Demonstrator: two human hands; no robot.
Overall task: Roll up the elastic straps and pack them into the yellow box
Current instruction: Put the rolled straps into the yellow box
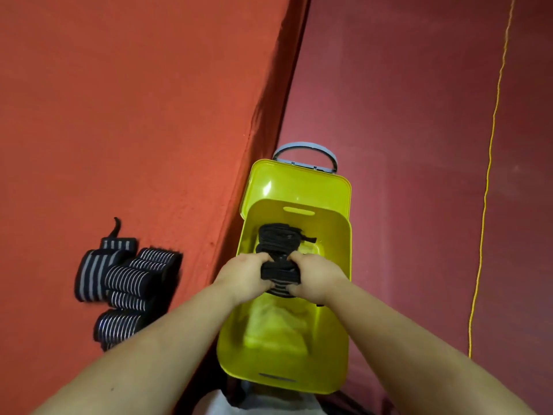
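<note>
The yellow box (335, 265) stands open on the floor in front of me, its lid (296, 184) tipped back. Over its opening, my left hand (244, 278) and my right hand (314, 277) grip a rolled black elastic strap (279, 272) from either side. More black rolled straps (279, 236) lie inside the box beyond it. A pile of black straps with white stripes (128, 283) lies on the orange mat at my left, partly hidden by my left forearm.
An orange mat (119, 115) covers the left side, its raised edge running right beside the box. The floor on the right is dark red (404, 115), with a thin yellow cord (486, 190) running down it. A grey handle (305, 148) shows behind the lid.
</note>
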